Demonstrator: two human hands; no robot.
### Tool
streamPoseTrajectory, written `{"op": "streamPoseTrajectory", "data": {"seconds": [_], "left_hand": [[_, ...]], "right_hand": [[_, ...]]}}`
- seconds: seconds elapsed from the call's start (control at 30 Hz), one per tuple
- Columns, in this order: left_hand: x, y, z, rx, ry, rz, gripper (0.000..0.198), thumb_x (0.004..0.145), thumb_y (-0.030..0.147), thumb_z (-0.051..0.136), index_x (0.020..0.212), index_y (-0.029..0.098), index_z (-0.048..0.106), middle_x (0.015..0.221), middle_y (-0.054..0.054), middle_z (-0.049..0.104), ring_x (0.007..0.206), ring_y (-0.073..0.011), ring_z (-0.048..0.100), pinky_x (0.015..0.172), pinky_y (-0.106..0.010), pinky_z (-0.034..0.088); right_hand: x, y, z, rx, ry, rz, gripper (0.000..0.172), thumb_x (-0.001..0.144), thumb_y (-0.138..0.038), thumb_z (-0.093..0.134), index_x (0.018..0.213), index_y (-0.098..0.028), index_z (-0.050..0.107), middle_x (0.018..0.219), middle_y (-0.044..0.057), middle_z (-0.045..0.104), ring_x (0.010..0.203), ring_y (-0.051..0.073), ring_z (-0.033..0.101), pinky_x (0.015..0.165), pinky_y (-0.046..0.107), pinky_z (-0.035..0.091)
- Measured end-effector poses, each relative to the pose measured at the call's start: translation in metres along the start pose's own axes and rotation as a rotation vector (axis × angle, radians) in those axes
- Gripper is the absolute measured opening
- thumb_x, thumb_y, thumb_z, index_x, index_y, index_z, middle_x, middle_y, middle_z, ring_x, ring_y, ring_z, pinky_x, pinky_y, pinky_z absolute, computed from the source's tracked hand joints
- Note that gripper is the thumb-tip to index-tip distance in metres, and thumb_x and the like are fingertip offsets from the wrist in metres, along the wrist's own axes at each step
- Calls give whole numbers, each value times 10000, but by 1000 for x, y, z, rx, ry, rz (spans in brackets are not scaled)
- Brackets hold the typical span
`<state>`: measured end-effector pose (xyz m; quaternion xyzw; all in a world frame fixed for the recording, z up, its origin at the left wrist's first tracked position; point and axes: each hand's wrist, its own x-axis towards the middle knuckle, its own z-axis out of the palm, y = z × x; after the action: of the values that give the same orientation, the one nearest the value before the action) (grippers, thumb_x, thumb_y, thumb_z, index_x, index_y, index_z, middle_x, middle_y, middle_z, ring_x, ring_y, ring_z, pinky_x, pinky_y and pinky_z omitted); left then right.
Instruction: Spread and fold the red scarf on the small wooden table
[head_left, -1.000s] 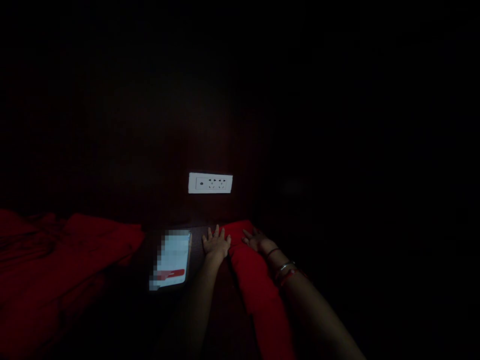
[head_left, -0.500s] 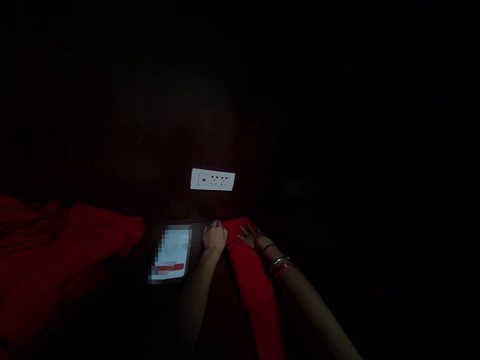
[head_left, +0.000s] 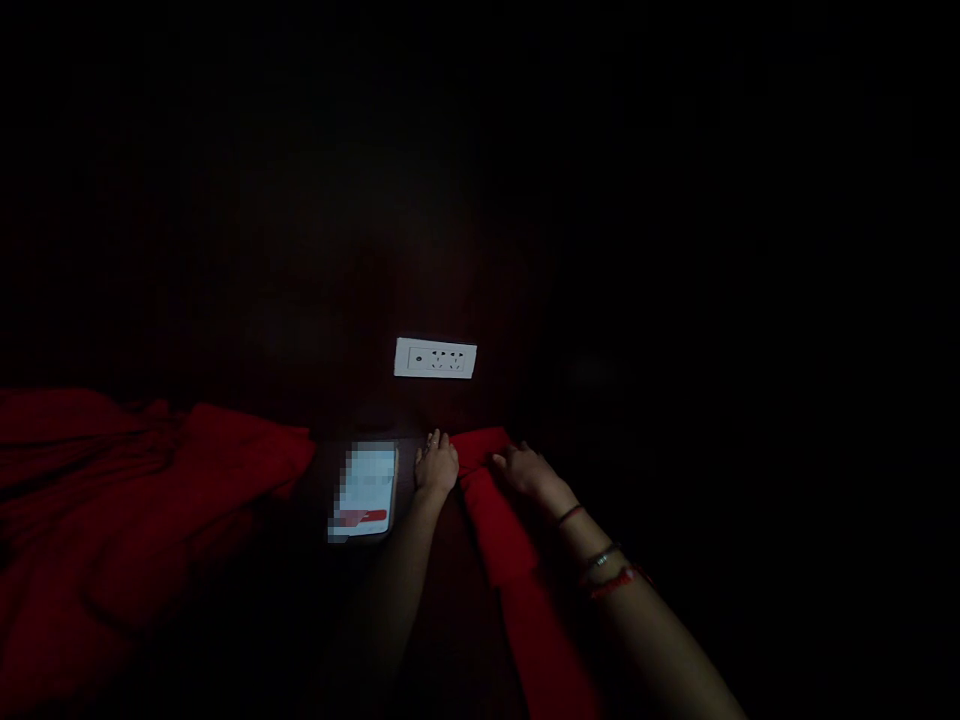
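The scene is very dark. A long folded red cloth (head_left: 491, 510) lies on a dark surface, running away from me toward the wall. My left hand (head_left: 436, 466) sits at the cloth's far left corner with its fingers curled onto the edge. My right hand (head_left: 525, 470), with bangles and a red thread on the wrist, rests on the cloth's far right side. Its fingers are bent down over the fabric.
A lit phone (head_left: 364, 490) lies face up just left of my left hand. A white wall socket (head_left: 435, 358) is on the dark wall behind the cloth. A large crumpled red cloth (head_left: 127, 500) fills the left side.
Both hands lay flat and spread on the cloth a second ago. The left fingers then curled, and the right fingers have now bent onto the fabric. The view has shifted slightly.
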<state>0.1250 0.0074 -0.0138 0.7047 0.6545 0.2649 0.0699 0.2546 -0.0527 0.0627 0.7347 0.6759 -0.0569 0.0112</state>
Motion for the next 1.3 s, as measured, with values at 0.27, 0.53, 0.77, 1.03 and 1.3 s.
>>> {"op": "streamPoseTrajectory", "data": {"seconds": [0.27, 0.53, 0.77, 1.03, 1.3], "left_hand": [[-64, 10, -18, -40, -14, 89, 441, 873, 215, 106, 1210, 107, 370, 1181, -94, 480, 1075, -117, 436, 892, -214, 325], [-126, 7, -31, 95, -126, 196, 445, 843, 312, 261, 1261, 168, 309, 1296, -81, 355, 1204, -208, 270, 982, -364, 204], [-154, 17, -42, 95, -239, 480, 463, 832, 429, 263, 1282, 324, 231, 1377, 37, 172, 1251, -220, 124, 975, -429, 193], [-169, 29, -44, 161, -298, 408, 478, 826, 457, 252, 1284, 325, 223, 1382, 35, 150, 1250, -242, 115, 972, -481, 148], [-193, 26, -51, 189, -380, 523, 530, 798, 542, 248, 1280, 320, 241, 1385, 0, 143, 1247, -268, 114, 970, -490, 136]], "right_hand": [[-44, -19, 53, -79, -1, 53, 707, 735, -644, 221, 1322, -292, 45, 1386, 136, 51, 1197, 406, 133, 855, 601, 144], [-67, 5, 44, -15, 73, 10, 677, 778, -590, 183, 1333, -227, 51, 1370, 153, 133, 1206, 342, 183, 914, 503, 152], [-143, 33, 73, 24, -24, 198, 752, 728, -658, 175, 1332, -218, 88, 1383, 137, 73, 1213, 387, 90, 913, 552, 97], [-154, 45, 77, 30, -20, 107, 721, 745, -647, 111, 1331, -227, 96, 1389, 116, 56, 1233, 335, 49, 940, 513, 37], [-173, 60, 80, 63, 11, 80, 714, 774, -610, 107, 1330, -163, 119, 1379, 148, 85, 1244, 291, 48, 960, 448, 44]]}}
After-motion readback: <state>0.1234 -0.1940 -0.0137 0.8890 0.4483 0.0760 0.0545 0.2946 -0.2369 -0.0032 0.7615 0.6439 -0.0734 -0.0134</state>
